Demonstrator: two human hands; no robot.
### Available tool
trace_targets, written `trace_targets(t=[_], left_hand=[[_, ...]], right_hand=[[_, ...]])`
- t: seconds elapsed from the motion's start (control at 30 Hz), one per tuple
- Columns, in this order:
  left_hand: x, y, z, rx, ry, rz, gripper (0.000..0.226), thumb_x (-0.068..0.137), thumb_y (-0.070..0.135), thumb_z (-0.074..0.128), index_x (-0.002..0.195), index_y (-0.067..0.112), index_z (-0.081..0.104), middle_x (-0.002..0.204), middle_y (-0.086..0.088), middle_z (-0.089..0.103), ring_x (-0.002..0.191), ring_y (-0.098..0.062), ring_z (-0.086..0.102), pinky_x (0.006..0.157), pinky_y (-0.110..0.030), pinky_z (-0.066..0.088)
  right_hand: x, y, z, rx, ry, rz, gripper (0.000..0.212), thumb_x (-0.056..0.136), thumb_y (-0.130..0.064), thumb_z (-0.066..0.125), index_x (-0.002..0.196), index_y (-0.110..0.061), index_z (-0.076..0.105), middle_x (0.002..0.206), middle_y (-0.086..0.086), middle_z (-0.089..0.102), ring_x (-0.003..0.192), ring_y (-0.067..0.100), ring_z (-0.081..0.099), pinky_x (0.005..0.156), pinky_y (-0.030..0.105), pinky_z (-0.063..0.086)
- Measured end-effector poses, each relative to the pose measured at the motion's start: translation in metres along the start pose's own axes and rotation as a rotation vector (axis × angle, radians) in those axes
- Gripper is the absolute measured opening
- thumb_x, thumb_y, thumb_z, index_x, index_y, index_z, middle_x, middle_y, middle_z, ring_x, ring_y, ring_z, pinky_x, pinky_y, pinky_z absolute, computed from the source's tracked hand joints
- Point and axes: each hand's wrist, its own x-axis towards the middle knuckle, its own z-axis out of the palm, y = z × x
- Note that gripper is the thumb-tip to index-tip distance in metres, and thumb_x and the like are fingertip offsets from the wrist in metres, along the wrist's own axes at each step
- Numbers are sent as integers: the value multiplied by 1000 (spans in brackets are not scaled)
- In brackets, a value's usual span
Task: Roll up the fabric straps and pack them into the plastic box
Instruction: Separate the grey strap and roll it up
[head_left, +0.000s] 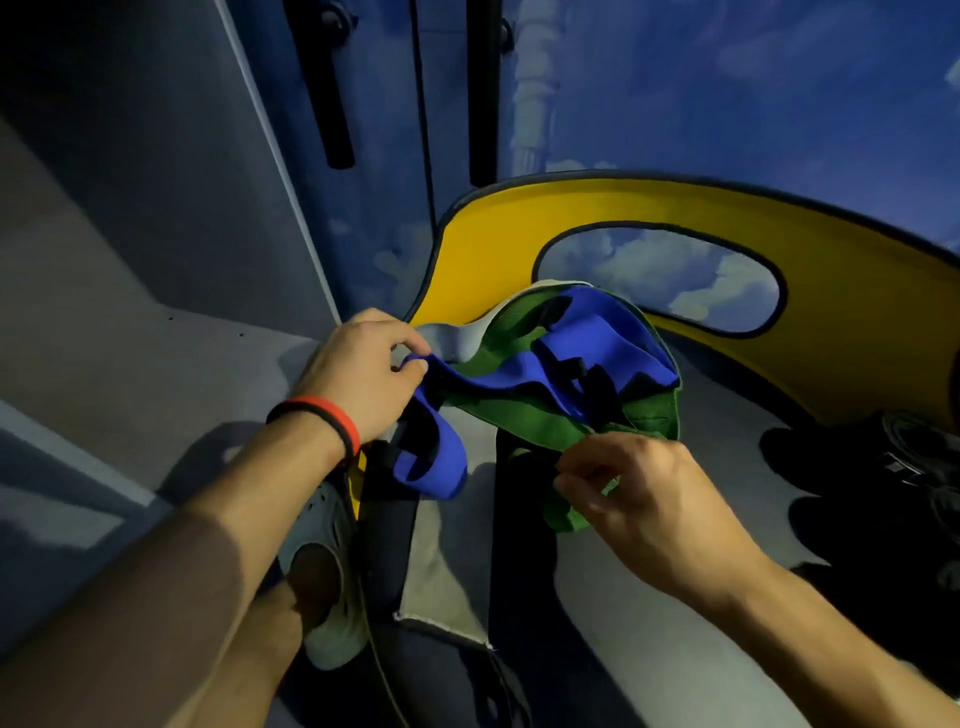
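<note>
The blue strap (592, 338) and green strap (524, 415) hang tangled in mid-air between the hands, so they are best teased apart first: hold one end steady, draw the other colour free, then roll each tightly from its end. Both are wide, limp webbing with dark fittings, possibly buckles. The left hand (358, 374) pinches the blue, the right hand (639, 499) the green. A yellow panel (675, 208) stands behind; no plastic box shows

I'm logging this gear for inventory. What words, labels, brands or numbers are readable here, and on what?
No text can be read.
The blue strap, green strap, wristband and yellow panel show no print.
Pale marks on the dark object at right: too blurred to read.
</note>
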Motion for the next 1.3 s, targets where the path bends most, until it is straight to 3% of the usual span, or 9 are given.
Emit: trace_targets(t=[0.2, 0.33, 0.4, 0.5, 0.63, 0.77, 0.9, 1.03, 1.3], left_hand=[[1, -8, 10, 122, -184, -7, 37, 90, 47, 68, 124, 33, 67, 143, 6, 45, 132, -22, 43, 112, -42, 38], [-10, 7, 16, 124, -191, 315, 27, 87, 42, 73, 113, 33, 71, 150, 10, 43, 144, -16, 32, 117, -50, 27], [-18, 17, 22, 173, -304, 486, 27, 87, 39, 73, 114, 37, 71, 152, 16, 42, 151, -11, 19, 122, -56, 12], [-29, 28, 41, 379, -496, 641, 43, 89, 32, 70, 129, 45, 62, 161, 21, 27, 154, -8, -1, 122, -58, -4], [-34, 40, 66, 448, -495, 784, 73, 84, 22, 74, 144, 51, 44, 168, 12, 6, 154, -18, -9, 122, -60, -1], [-38, 54, 89, 512, -517, 879, 60, 84, 34, 75, 138, 48, 51, 168, 11, 8, 154, -21, -8, 120, -61, -9], [-33, 58, 102, 609, -437, 859, 31, 90, 31, 68, 119, 43, 67, 162, 15, 29, 155, -21, 10, 119, -65, -4], [-26, 51, 102, 706, -365, 713, 39, 96, 24, 60, 128, 47, 62, 160, 19, 32, 155, -18, 11, 118, -67, -5], [-7, 38, 92, 785, -280, 426, 39, 96, 24, 61, 123, 52, 63, 159, 21, 32, 155, -18, 8, 118, -68, -1]], right_hand=[[0, -10, 20, -210, -160, -168, 41, 83, -63, 49, 104, -31, 67, 101, -14, 62, 96, 14, 60, 75, 39, 55], [-15, -28, 48, -310, -342, -374, 59, 83, -75, 48, 111, -25, 65, 111, -9, 53, 101, 18, 48, 79, 37, 50], [-24, -30, 66, -320, -415, -419, 63, 82, -74, 48, 118, -24, 64, 110, -6, 54, 97, 19, 45, 81, 36, 47], [-32, -24, 82, -315, -465, -452, 40, 91, -50, 44, 118, -27, 63, 115, -6, 58, 100, 20, 45, 87, 38, 48], [-37, -8, 66, -247, -452, -420, 22, 93, -31, 48, 106, -23, 63, 110, -5, 63, 103, 23, 54, 88, 41, 47], [-46, 14, 33, -230, -441, -353, 11, 95, -24, 50, 97, -24, 60, 102, -6, 64, 95, 22, 58, 79, 36, 47], [-53, 39, 4, -340, -464, -317, 14, 101, -29, 44, 97, -29, 58, 103, -12, 62, 96, 14, 55, 80, 31, 48], [-64, 66, -22, -472, -447, -204, 16, 96, -20, 49, 97, -29, 62, 101, -12, 62, 98, 14, 58, 77, 31, 50], [-94, 77, -44, -553, -590, 59, 25, 103, -15, 48, 125, -21, 58, 121, -4, 59, 99, 12, 60, 83, 23, 49]])
